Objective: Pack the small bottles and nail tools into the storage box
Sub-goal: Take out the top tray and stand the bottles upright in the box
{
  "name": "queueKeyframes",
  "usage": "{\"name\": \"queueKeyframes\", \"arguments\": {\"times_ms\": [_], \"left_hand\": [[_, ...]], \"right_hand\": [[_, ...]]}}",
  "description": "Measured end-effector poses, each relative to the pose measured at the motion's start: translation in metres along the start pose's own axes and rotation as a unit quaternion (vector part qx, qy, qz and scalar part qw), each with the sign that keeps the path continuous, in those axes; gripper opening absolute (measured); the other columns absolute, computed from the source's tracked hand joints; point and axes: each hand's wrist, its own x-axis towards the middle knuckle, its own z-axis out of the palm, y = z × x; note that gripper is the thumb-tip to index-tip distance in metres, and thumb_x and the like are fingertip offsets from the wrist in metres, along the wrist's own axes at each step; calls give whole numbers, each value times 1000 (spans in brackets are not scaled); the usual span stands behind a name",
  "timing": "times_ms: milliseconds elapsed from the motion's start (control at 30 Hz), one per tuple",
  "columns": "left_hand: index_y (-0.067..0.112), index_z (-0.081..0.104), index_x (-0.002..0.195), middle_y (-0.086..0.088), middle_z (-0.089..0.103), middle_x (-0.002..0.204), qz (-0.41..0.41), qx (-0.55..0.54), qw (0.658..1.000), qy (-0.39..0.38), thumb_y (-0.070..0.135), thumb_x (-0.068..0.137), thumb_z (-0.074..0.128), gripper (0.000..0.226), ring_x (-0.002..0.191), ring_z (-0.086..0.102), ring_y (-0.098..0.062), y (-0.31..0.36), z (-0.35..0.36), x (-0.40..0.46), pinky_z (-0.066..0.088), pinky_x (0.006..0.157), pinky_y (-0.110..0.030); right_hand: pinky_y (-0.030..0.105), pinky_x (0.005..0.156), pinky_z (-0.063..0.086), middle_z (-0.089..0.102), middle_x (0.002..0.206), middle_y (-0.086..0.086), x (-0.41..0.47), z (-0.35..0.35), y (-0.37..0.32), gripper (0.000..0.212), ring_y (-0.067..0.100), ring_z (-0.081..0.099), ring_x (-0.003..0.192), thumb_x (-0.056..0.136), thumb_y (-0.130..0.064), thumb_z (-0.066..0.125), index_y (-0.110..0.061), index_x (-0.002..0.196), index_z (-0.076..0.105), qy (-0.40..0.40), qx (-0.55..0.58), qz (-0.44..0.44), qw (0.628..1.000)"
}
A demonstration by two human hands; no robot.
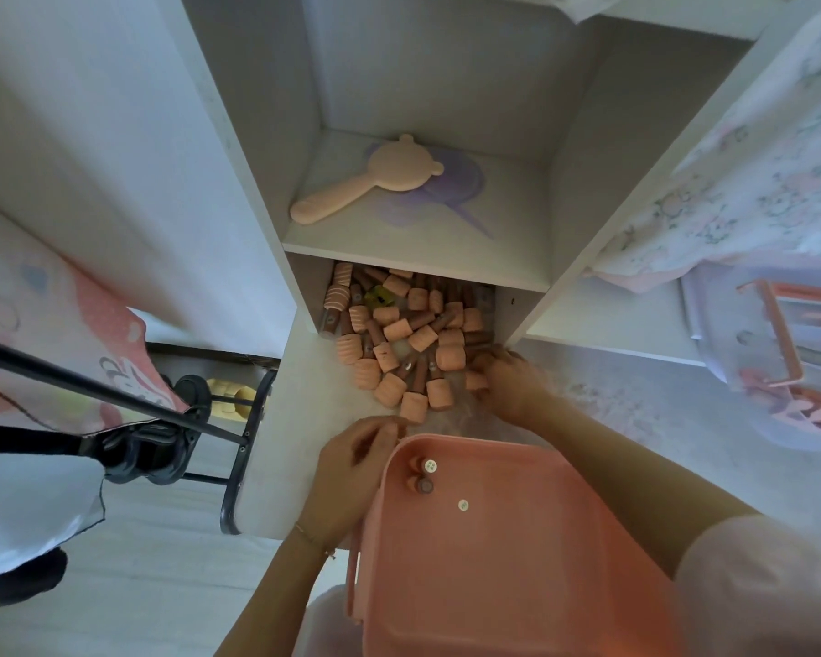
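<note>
A pink storage box point(517, 576) stands open right below me, with two small bottles point(422, 475) upright in its far left corner. A heap of several small brown bottles with peach ribbed caps point(399, 334) lies on the white desk, reaching under the shelf. My left hand point(351, 471) rests at the box's far left corner, fingers curled; whether it holds anything I cannot tell. My right hand point(508, 381) is at the heap's right edge, its fingers closed around one small bottle point(475, 379).
A peach hand mirror point(375, 182) lies on a purple one on the shelf above the heap. A clear box with pink handle point(778, 343) sits at the right. Left of the desk stand a dark chair frame point(238, 448) and patterned cloth.
</note>
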Motion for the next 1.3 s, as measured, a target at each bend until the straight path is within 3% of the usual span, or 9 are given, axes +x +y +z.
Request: {"name": "queueKeyframes", "arguments": {"times_ms": [200, 333, 500, 700, 800, 900, 1033, 1167, 1300], "left_hand": [[12, 64, 106, -7, 63, 106, -35, 145, 987, 64, 16, 92, 52, 19, 89, 54, -13, -17, 0, 50, 38, 78, -20], [11, 65, 106, -13, 57, 110, -36, 241, 967, 72, 25, 89, 57, 24, 95, 57, -29, -24, 7, 75, 43, 77, -29], [17, 65, 104, -6, 50, 116, -39, 327, 941, 82, 34, 85, 58, 26, 98, 53, -28, -30, 21, 79, 39, 69, -32], [11, 58, 99, -8, 50, 110, -8, 324, 943, 73, 28, 82, 61, 24, 88, 54, -30, -31, 19, 79, 36, 62, -32], [11, 56, 93, -6, 54, 104, 31, 315, 947, 56, 23, 81, 62, 19, 86, 53, -24, -32, 15, 73, 38, 60, -31], [11, 55, 93, -5, 58, 97, 25, 294, 954, 43, 20, 81, 63, 17, 81, 50, -18, -39, 8, 66, 35, 61, -28], [10, 52, 118, -9, 57, 100, -2, 258, 965, 42, 15, 83, 63, 37, 87, 56, -25, -44, -2, 58, 39, 69, -28], [11, 56, 123, -13, 52, 107, -24, 230, 972, 46, 12, 86, 60, 37, 94, 53, -27, -43, -12, 48, 42, 80, -29], [15, 57, 116, -6, 57, 108, -59, 75, 992, 81, 10, 87, 59, 30, 95, 54, -21, -30, -19, 30, 48, 87, -39]], "right_hand": [[38, 84, 43, 47, 129, 9, 0, 2, 4, 42, 27, 45, 117, 86, -32, 53, -14, 123, 45, -42, -15, 9, 999], [35, 81, 42, 57, 116, 15, -14, -5, 6, 40, 29, 49, 110, 85, -31, 54, -12, 120, 47, -7, 96, 8, 995], [29, 83, 45, 57, 113, 5, -38, -22, -2, 41, 20, 56, 96, 81, -21, 66, -17, 120, 54, 92, 299, -1, 950], [1, 73, 39, 58, 98, -19, -79, -40, -17, 39, -13, 54, 82, 78, -12, 70, -33, 108, 56, 108, 509, 5, 854], [6, 78, 43, 59, 105, -18, -104, -42, -20, 45, -8, 56, 90, 81, 0, 61, -37, 106, 56, 79, 536, -32, 840], [12, 67, 46, 63, 87, -17, -123, -42, -14, 44, 0, 57, 75, 82, 3, 60, -36, 104, 62, 33, 560, -52, 826], [16, 63, 46, 65, 80, -8, -139, -25, -6, 27, 2, 58, 69, 81, 1, 64, -18, 99, 63, -37, 605, -27, 795], [13, 62, 44, 63, 67, -10, -147, 8, -13, 18, 3, 56, 67, 79, -2, 66, -17, 87, 61, -43, 577, 23, 816], [13, 65, 38, 62, 82, -12, -148, 39, -24, 19, -4, 53, 73, 79, -10, 66, -27, 85, 60, 37, 411, 9, 911]]}}
